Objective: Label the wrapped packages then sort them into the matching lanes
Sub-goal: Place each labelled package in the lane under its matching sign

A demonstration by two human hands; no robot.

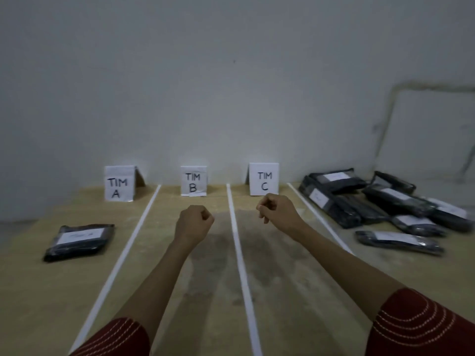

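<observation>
Your left hand (194, 222) and right hand (276, 210) hover fisted, both empty; one labelled package (79, 241) lies in the TIM A sign (118, 183) lane; pile of packages (344, 209) sits far right

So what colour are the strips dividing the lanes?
White; the thin lane strips show best in head view.

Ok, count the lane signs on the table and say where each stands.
3. The TIM A sign heads the left lane, the TIM B sign the middle lane, the TIM C sign the third lane, all at the far end. None looks hidden.
</observation>
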